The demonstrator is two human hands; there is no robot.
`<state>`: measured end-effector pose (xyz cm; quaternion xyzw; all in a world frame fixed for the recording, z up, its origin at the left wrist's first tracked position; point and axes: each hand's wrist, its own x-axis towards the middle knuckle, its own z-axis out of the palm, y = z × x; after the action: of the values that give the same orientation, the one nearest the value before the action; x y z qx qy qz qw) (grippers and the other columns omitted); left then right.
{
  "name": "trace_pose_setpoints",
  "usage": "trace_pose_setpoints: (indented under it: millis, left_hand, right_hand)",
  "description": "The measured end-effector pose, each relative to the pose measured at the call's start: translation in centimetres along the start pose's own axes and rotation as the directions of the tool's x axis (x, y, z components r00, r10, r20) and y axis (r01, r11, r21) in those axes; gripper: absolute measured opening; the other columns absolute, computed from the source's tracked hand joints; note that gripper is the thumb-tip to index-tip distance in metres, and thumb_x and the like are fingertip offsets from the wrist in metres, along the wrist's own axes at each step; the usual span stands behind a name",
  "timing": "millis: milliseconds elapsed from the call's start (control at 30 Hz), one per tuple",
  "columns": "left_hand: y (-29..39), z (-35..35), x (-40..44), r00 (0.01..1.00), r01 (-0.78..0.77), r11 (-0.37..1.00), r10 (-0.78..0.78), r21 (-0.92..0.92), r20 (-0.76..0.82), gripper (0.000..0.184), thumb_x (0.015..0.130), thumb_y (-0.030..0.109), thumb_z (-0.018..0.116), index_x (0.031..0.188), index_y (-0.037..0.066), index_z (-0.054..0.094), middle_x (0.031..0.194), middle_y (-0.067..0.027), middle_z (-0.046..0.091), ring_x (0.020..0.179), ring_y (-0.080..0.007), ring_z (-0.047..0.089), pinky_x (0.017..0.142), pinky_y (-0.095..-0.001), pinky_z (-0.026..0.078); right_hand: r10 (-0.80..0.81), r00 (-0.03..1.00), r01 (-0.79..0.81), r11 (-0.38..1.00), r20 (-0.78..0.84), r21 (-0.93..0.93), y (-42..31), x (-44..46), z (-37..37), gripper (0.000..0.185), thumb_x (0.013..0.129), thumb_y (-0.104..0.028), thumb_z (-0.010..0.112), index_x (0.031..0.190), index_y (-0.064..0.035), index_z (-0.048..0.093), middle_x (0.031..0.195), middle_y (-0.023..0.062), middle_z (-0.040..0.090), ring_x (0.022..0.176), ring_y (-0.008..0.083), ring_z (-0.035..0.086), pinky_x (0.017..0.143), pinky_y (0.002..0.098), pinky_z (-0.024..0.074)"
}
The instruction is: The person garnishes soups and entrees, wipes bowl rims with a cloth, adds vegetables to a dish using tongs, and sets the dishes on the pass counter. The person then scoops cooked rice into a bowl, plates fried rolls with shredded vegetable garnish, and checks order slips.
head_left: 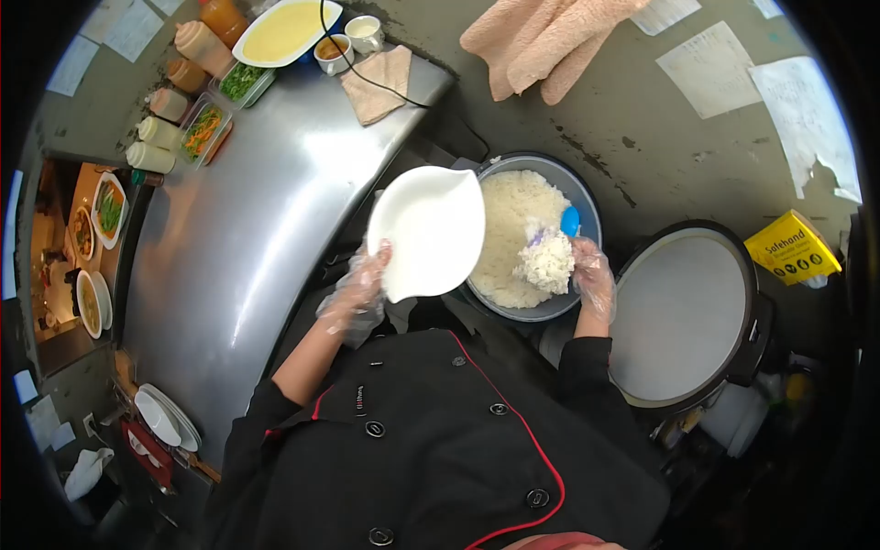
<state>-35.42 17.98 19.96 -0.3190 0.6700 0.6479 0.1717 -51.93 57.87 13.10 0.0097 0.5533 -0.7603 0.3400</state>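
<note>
My left hand (359,286), in a clear plastic glove, grips the rim of a white dish (429,234) with pointed corners. Nothing lies in the dish, which is beside the rice pot's left edge. My right hand (594,275), also gloved, is closed at the right side of the pot (594,213). It holds a rice scoop (537,237), mostly hidden under a heaped clump of rice (547,263); only a purplish bit shows. Cooked white rice (504,206) fills much of the pot. Just above my right hand is a blue rounded piece (570,222); I cannot tell what it belongs to.
A steel counter (229,238) runs along the left, with sauce bottles (160,133), tubs of cut vegetables (207,133) and a folded cloth (378,84). Right of the pot stands a large round lid (678,316). Pinkish towels (541,41) hang above.
</note>
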Motion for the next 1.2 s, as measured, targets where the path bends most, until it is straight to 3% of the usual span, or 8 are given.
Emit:
trace_pose_setpoints:
  millis: [167, 233, 367, 433, 600, 800, 1033, 1200]
  left_hand:
    - [-2.0, 6.0, 5.1, 0.974, -0.095, 0.976, 0.132, -0.197, 0.185, 0.064, 0.094, 0.053, 0.036, 0.13, 0.0, 0.039, 0.107, -0.0146, 0.059, 0.092, -0.0181, 0.059, 0.081, -0.0311, 0.048]
    - [-0.7, 6.9, 4.6, 0.961, -0.079, 0.964, 0.142, -0.254, 0.238, 0.063, 0.095, 0.051, 0.037, 0.13, 0.0, 0.039, 0.108, -0.0138, 0.059, 0.092, -0.0172, 0.059, 0.081, -0.0302, 0.048]
    - [1.5, 7.0, 3.1, 0.951, 0.043, 0.877, 0.111, -0.479, 0.29, 0.058, 0.094, 0.046, 0.043, 0.127, -0.002, 0.043, 0.109, -0.0123, 0.06, 0.093, -0.0169, 0.06, 0.08, -0.0294, 0.049]
    - [1.0, 7.1, 3.0, 0.94, 0.184, 0.747, 0.055, -0.639, 0.336, 0.057, 0.093, 0.045, 0.046, 0.126, -0.002, 0.044, 0.109, -0.0121, 0.061, 0.093, -0.0175, 0.061, 0.079, -0.0297, 0.05]
    - [1.8, 6.9, 2.8, 0.934, 0.228, 0.687, 0.047, -0.69, 0.355, 0.056, 0.092, 0.044, 0.05, 0.123, -0.002, 0.046, 0.106, -0.011, 0.062, 0.091, -0.0175, 0.062, 0.078, -0.0291, 0.051]
    - [4.3, 5.0, 1.9, 0.922, 0.07, 0.795, 0.178, -0.602, 0.343, 0.057, 0.092, 0.042, 0.051, 0.128, -0.001, 0.042, 0.114, -0.0118, 0.057, 0.098, -0.0206, 0.059, 0.084, -0.0337, 0.049]
    - [3.6, 5.0, 2.3, 0.906, 0.11, 0.78, 0.176, -0.616, 0.385, 0.061, 0.093, 0.045, 0.046, 0.133, 0.0, 0.036, 0.124, -0.0118, 0.053, 0.108, -0.0198, 0.056, 0.09, -0.0318, 0.047]
    - [1.4, 4.1, 4.2, 0.92, 0.146, 0.675, 0.177, -0.723, 0.35, 0.059, 0.093, 0.043, 0.048, 0.133, 0.0, 0.037, 0.125, -0.0117, 0.052, 0.109, -0.0206, 0.055, 0.091, -0.0334, 0.046]
  right_hand:
    - [-0.345, 0.938, 0.323, 0.897, -0.022, -0.302, -5.7, -1.0, 12.8, 0.027, 0.073, -0.013, 0.068, 0.057, -0.0087, 0.046, 0.088, 0.0099, 0.061, 0.101, 0.0223, 0.054, 0.081, 0.0298, 0.0421]
    - [-0.525, 0.849, 0.253, 0.503, -0.06, -0.826, -3.4, -0.1, 15.2, 0.033, 0.073, -0.012, 0.072, 0.056, -0.0053, 0.045, 0.11, 0.0163, 0.059, 0.111, 0.0266, 0.052, 0.089, 0.0327, 0.0419]
    - [-0.831, 0.534, 0.373, 0.067, 0.155, -0.925, -3.3, 0.2, 17.7, 0.034, 0.07, -0.007, 0.075, 0.057, -0.0016, 0.043, 0.129, 0.0215, 0.048, 0.117, 0.0335, 0.049, 0.095, 0.0378, 0.0407]
    - [-0.892, 0.427, 0.381, 0.028, 0.149, -0.924, -4.7, -0.5, 16.7, 0.034, 0.067, -0.004, 0.075, 0.057, -0.0008, 0.043, 0.13, 0.022, 0.047, 0.115, 0.0353, 0.05, 0.094, 0.0389, 0.0425]
    - [-0.623, 0.737, 0.265, -0.093, 0.264, -0.96, -7.0, -4.9, 20.9, 0.02, 0.063, -0.007, 0.072, 0.058, -0.0033, 0.054, 0.123, 0.0205, 0.053, 0.115, 0.0393, 0.05, 0.089, 0.0428, 0.0474]
    - [-0.588, 0.737, 0.459, 0.076, 0.332, -0.885, -2.3, -4.1, 24.9, 0.02, 0.064, -0.01, 0.072, 0.058, -0.0033, 0.054, 0.121, 0.0208, 0.055, 0.114, 0.0402, 0.05, 0.089, 0.0424, 0.0481]
    - [-0.774, 0.582, 0.247, -0.127, 0.252, -0.961, -3.9, -2.6, 24.5, 0.02, 0.066, -0.01, 0.072, 0.058, -0.0036, 0.055, 0.127, 0.0177, 0.052, 0.115, 0.0391, 0.049, 0.089, 0.0442, 0.0464]
    - [-0.627, 0.725, 0.465, 0.142, 0.284, -0.874, -2.0, -3.1, 25.0, 0.019, 0.059, -0.005, 0.074, 0.057, -0.0041, 0.056, 0.125, 0.0184, 0.053, 0.117, 0.0392, 0.048, 0.091, 0.043, 0.0447]
